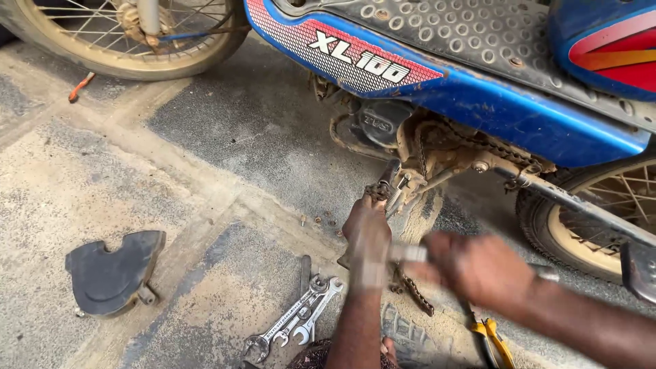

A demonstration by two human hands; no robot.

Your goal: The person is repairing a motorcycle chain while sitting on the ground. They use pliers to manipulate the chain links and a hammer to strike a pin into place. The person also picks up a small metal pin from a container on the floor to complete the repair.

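- The drive chain hangs off the blue moped, its long axis slanting from the muddy sprocket area under the frame down to the ground, with the loose end pointing down and to the right, just below my hands.
- Left of the moped, a black chain cover lies flat on the rough, sandy concrete floor, well apart from the chain; a small orange piece sits near the front wheel.
- Between the cover and the chain, a bunch of spanners lies on the floor.
- My left hand is clenched around the chain's upper part, under the moped.
- My right hand, blurred, grasps a grey metal tool touching the left hand.
- Yellow-handled pliers lie below the right hand.
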